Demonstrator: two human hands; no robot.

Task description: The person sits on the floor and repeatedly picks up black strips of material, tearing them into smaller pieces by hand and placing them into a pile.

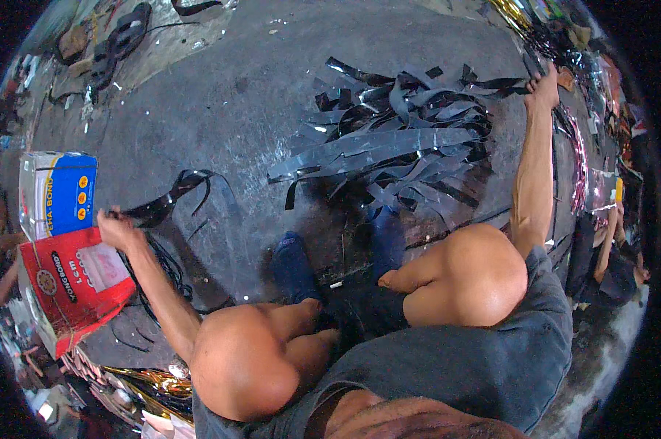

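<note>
My left hand (120, 230) is out to the left, beside the stacked boxes, with its fingers closed on the end of a black strip (171, 199). That glossy strip curls away over the floor to the right. Far to the right, my right hand (542, 88) grips a black strip (507, 86) that runs toward the heap. A large tangled pile of black shiny strips (411, 128) lies on the floor in front of my feet. The fingers partly hide what each hand holds.
A blue-and-white box (63, 192) sits against a red box (70, 282) at the left. Gold foil strips (144, 384) lie at the lower left, pink foil strips (579, 157) along the right. Another person's arm (610, 238) shows at the right edge. Dark coils (122, 44) lie far left.
</note>
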